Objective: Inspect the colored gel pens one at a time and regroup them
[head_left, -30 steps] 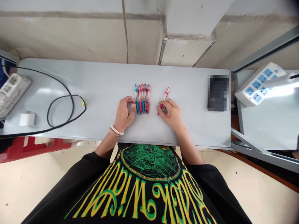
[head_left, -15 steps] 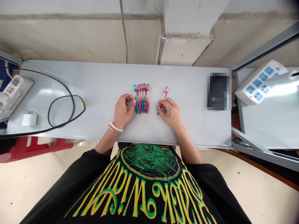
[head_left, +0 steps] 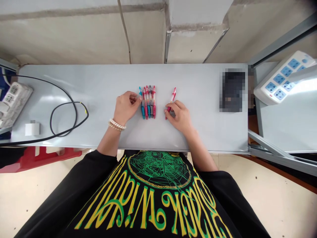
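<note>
Several click pens lie side by side in an upright row on the grey table (head_left: 99,76). The leftmost is a teal pen (head_left: 142,110); beside it are red pens, another teal one and a dark grey pen (head_left: 151,110). My left hand (head_left: 126,105), a beaded bracelet at its wrist, is left of the row. Its thumb tip is at the upper part of the leftmost teal pen, the fingers loosely bent and apart from the thumb. To the right, my right hand (head_left: 179,114) pinches the lower part of a separate red pen (head_left: 173,96), which slants on the table.
At the left are a looped black cable (head_left: 74,127), a white charger plug (head_left: 32,128) and a power strip (head_left: 17,99). A blurred dark object (head_left: 232,91) lies near the right end. Another power strip (head_left: 283,77) is beyond the metal frame, and a wall backs the table.
My left hand has moved up along the leftmost teal pen, from its lower part to its upper part. My right hand still pinches the red pen. The view has shifted slightly.
</note>
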`<act>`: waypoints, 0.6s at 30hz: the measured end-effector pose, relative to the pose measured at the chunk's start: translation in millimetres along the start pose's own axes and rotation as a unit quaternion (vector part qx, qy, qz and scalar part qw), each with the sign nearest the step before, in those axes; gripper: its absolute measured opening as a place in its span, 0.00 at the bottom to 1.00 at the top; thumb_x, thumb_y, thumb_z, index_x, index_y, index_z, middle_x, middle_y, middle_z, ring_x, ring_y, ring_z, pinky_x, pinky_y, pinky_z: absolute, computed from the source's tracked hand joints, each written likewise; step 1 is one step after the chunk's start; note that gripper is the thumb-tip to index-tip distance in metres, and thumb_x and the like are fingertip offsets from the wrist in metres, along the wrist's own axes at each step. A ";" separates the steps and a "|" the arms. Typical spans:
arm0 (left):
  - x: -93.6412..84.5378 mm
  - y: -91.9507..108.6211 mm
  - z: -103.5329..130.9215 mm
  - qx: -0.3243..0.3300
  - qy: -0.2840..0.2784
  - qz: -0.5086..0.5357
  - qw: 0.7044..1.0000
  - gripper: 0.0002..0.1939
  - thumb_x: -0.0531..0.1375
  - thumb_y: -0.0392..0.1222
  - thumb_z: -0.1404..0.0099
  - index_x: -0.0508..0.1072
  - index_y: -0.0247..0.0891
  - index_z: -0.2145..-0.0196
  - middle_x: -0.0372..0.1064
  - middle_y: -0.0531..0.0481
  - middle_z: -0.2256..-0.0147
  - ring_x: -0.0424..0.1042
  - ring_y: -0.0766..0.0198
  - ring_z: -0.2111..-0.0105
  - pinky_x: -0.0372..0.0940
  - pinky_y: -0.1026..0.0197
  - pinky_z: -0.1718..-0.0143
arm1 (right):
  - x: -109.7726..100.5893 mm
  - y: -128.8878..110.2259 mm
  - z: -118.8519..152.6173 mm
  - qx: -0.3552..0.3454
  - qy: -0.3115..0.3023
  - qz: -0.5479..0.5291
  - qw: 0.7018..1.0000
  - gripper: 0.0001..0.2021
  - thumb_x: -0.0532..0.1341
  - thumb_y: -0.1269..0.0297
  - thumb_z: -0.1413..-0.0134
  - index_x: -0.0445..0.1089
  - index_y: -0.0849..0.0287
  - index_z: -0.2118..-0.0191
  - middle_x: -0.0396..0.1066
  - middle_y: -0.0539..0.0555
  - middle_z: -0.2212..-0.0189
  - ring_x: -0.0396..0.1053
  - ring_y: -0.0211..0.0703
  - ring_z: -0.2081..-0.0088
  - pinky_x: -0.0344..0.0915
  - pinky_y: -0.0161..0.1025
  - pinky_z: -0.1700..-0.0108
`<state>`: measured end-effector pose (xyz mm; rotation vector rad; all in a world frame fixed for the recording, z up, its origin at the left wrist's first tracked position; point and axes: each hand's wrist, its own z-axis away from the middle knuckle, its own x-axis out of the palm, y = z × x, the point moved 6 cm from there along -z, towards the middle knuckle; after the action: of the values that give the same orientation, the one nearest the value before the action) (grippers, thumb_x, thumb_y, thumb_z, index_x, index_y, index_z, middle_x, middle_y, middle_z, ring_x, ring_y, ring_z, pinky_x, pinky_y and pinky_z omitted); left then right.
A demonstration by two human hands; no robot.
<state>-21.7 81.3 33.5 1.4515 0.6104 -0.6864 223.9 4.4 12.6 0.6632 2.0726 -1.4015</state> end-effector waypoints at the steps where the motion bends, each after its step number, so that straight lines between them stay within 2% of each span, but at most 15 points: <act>1: 0.1 0.6 -0.3 -0.008 -0.004 0.002 1.000 0.11 0.66 0.47 0.36 0.76 0.37 0.60 0.79 0.45 0.67 0.78 0.55 0.68 0.75 0.51 0.57 | 0.3 0.1 0.0 0.001 -0.001 0.001 1.000 0.06 0.59 0.65 0.31 0.73 0.57 0.55 0.70 0.55 0.64 0.69 0.46 0.63 0.68 0.45 0.56; 9: 2.0 5.5 2.2 -0.033 -0.030 0.024 0.999 0.14 0.68 0.45 0.39 0.74 0.38 0.58 0.80 0.45 0.68 0.78 0.54 0.69 0.74 0.49 0.57 | 2.0 1.9 -0.1 0.012 -0.015 -0.001 1.000 0.07 0.59 0.64 0.30 0.73 0.57 0.54 0.71 0.55 0.63 0.68 0.47 0.62 0.68 0.46 0.55; 18: 2.3 10.0 2.0 -0.037 -0.032 0.011 0.999 0.14 0.69 0.43 0.41 0.71 0.39 0.60 0.79 0.48 0.69 0.79 0.53 0.69 0.76 0.47 0.54 | 1.7 0.6 -0.2 0.010 -0.017 0.003 1.000 0.08 0.58 0.64 0.30 0.74 0.59 0.53 0.73 0.57 0.61 0.68 0.47 0.63 0.68 0.46 0.55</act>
<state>-12.8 79.1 38.6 1.3610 0.5636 -0.6831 223.1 5.0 11.1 0.6485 2.0316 -1.4218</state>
